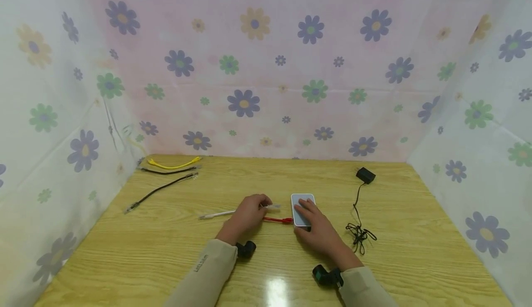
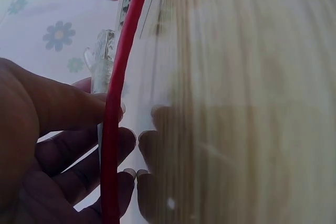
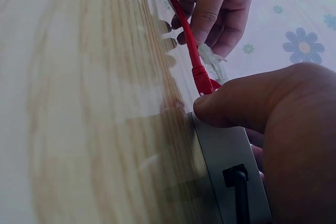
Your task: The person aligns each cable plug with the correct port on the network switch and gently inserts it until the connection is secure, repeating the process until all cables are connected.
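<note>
The left hand [image 1: 248, 214] pinches a white cable [image 1: 217, 214] close to its clear plug [image 2: 105, 51], between thumb and fingers. A red cable [image 2: 118, 77] passes in front of those fingers; its red plug end [image 1: 287, 220] meets the left side of a white box [image 1: 297, 221]. The right hand [image 1: 319, 231] holds the box on the table, fingers spread over its top and thumb [image 3: 226, 103] at its near edge by the red plug. A black cord [image 3: 242, 198] enters a port on the box's side.
At the back left lie a yellow cable [image 1: 174, 166] and two black cables [image 1: 164, 187]. A black power adapter [image 1: 365, 175] stands at the back right, its cord bundled [image 1: 360, 235] to the right of the right hand. Flowered cloth walls [image 1: 266, 67] surround the table [image 1: 399, 214].
</note>
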